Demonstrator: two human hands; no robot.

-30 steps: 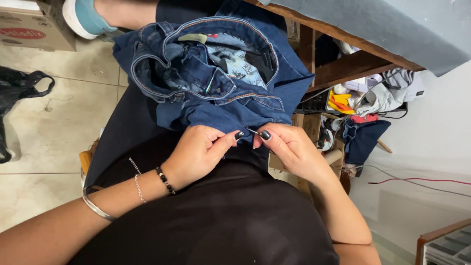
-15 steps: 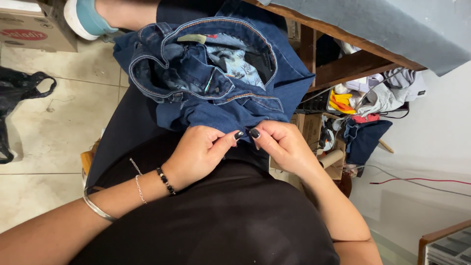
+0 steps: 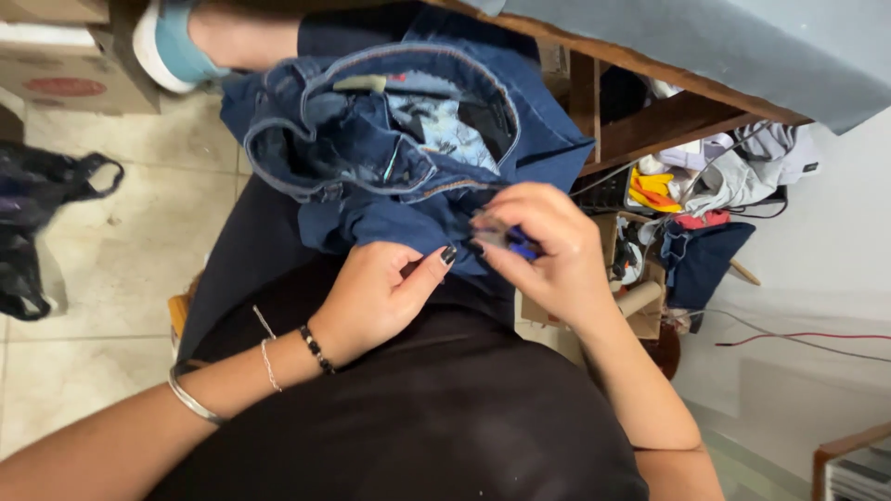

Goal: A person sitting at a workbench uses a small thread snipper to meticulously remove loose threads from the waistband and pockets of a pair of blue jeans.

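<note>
A pair of dark blue jeans [image 3: 390,158] lies bunched on my lap, waistband open and facing up, with a patterned inner lining showing. My left hand [image 3: 380,297] pinches the denim edge between thumb and fingers just below the bunched cloth. My right hand [image 3: 548,250] is closed around a small tool with a blue handle [image 3: 520,243], its tip at the fabric right beside my left fingertips. The tool's working end is blurred. I wear bracelets on the left wrist and black clothing.
A wooden table [image 3: 668,121] with a grey top stands to the right, with clothes and cables piled beneath it. A black bag [image 3: 37,223] lies on the tiled floor at left. A cardboard box [image 3: 65,65] and a foot in a light blue shoe [image 3: 176,46] are at top left.
My right hand has lifted and turned, now showing the blue-handled tool at the fabric. The jeans have shifted slightly. My left hand keeps pinching the denim.
</note>
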